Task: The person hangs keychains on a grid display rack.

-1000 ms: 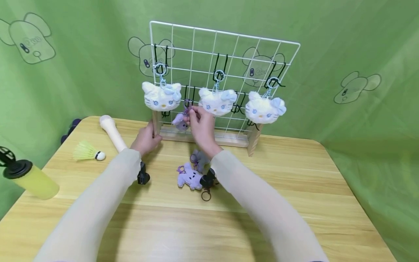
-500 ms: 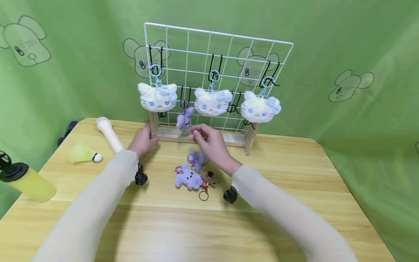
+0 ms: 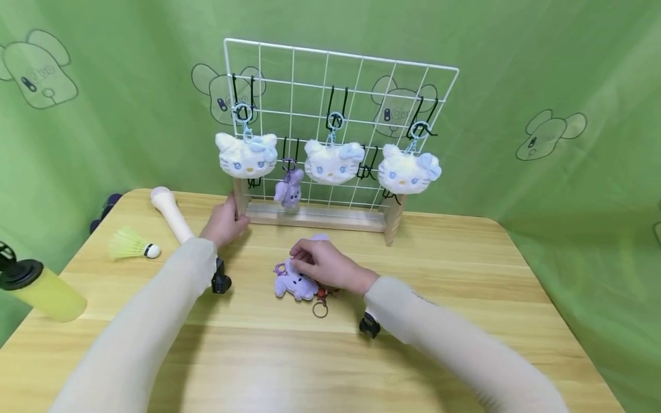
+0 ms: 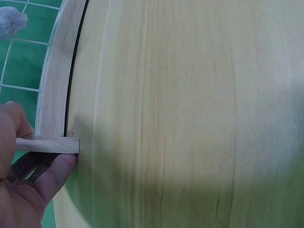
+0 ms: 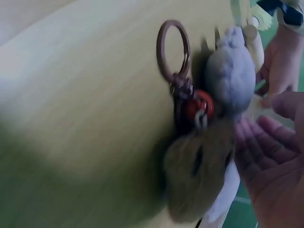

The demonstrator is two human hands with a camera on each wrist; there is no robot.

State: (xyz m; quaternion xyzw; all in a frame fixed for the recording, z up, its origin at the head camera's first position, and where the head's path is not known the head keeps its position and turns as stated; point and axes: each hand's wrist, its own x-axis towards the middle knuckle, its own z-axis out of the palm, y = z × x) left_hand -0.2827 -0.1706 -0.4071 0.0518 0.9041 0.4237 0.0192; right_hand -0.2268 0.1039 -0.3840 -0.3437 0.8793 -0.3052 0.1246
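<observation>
My left hand [image 3: 225, 222] grips the wooden side leg [image 4: 57, 144] of a white wire grid rack [image 3: 341, 55], thumb on one face and fingers on the other. Over a small heap of plush keychains hovers my right hand [image 3: 325, 264], fingers loosely bent with nothing held between them. Under and beside it lies a purple plush keychain [image 3: 296, 288]. The right wrist view shows a brown plush keychain [image 5: 199, 171] with a red bead and metal ring close to the palm. Another purple plush is mostly hidden behind the hand. One purple plush keychain [image 3: 289, 190] hangs from a lower hook.
White cat plush keychains [image 3: 333, 163] hang in a row on the upper hooks. A white microphone-shaped object [image 3: 172, 213], a yellow shuttlecock [image 3: 131, 245] and a yellow bottle [image 3: 51, 293] lie or stand at the left. Green cloth [image 3: 516, 57] surrounds the wooden table [image 3: 465, 275].
My right hand has let go of the purple plush keychain, which now hangs on the hook, and has come down to the heap on the table. The left hand stays on the rack leg.
</observation>
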